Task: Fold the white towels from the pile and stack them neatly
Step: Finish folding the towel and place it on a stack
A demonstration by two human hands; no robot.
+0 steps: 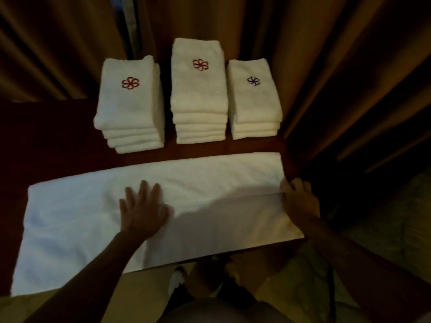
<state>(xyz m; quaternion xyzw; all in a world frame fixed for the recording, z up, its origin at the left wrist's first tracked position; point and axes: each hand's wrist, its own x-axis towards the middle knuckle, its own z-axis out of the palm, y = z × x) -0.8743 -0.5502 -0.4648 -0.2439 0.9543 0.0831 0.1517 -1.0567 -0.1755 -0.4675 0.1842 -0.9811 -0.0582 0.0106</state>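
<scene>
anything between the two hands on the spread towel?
Head view: only bare towel between the left hand, pressed flat, and the right hand gripping its right edge.

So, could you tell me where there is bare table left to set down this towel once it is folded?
Bare table shows left of the left stack, bordered in front by the spread towel. Only a narrow strip runs between the stacks and that towel. The middle stack and right stack sit close together, leaving no room between. The left hand and right hand occupy the towel.

No readable text; perhaps only flower emblems on the folded towel stacks (199,89)
</scene>
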